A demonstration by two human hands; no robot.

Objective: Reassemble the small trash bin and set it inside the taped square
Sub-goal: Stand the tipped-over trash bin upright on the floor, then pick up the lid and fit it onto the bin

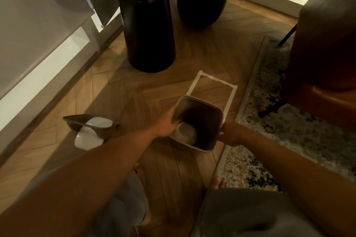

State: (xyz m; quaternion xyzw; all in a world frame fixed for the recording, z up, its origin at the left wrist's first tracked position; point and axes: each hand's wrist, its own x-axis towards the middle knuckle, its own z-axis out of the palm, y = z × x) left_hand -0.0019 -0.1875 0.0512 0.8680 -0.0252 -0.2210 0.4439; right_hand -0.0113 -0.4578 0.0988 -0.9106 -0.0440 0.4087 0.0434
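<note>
The small grey bin body [200, 121] is held just above the wooden floor, open top toward me, with a pale patch at its bottom. My left hand [167, 125] grips its left rim, fingers inside. My right hand [230, 133] grips its right rim from outside. A square of white tape [212, 90] lies on the floor right behind the bin; the bin hides the square's near side. The bin's lid [92, 126], a grey frame with a white swing flap, lies on the floor to the left, apart from the bin.
Two fat black table legs [148, 29] stand beyond the tape. A speckled rug [279, 131] borders the floor on the right, with a brown chair [327, 54] on it. A white skirting and wall [38, 54] run along the left. My knees and bare toes [218, 182] are at the bottom.
</note>
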